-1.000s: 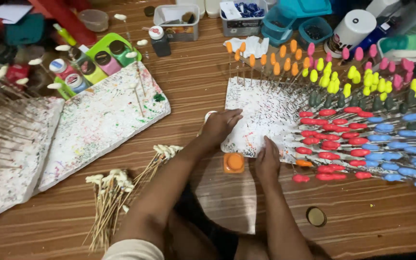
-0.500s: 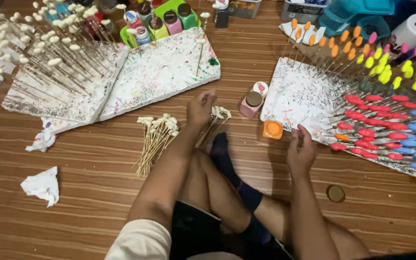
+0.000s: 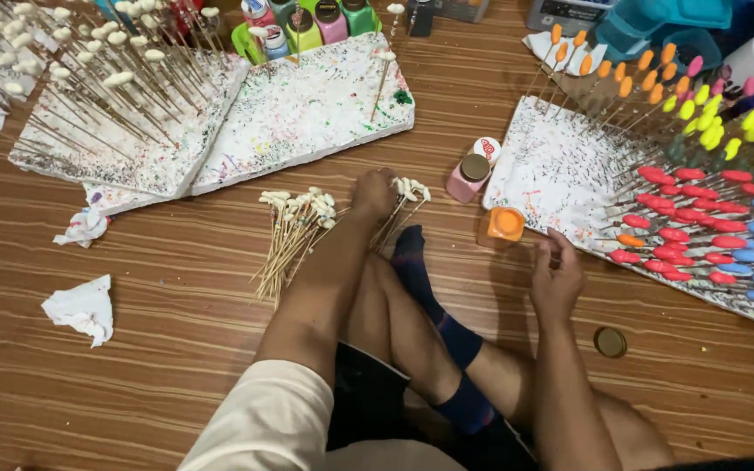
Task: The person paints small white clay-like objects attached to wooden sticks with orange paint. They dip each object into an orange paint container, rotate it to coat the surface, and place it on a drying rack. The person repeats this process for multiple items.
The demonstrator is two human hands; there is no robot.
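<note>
Left hand (image 3: pixel 373 194) rests on the white-tipped sticks (image 3: pixel 294 234) left of the orange paint bottle (image 3: pixel 506 223); its fingers are hidden, grip indeterminable. Right hand (image 3: pixel 556 277), just right of that bottle, holds a thin stick, barely discernible.

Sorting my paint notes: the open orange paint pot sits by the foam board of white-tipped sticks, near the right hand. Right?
Not quite. In the head view the orange paint pot sits by the foam board holding coloured-tipped sticks, near the right hand.
</note>
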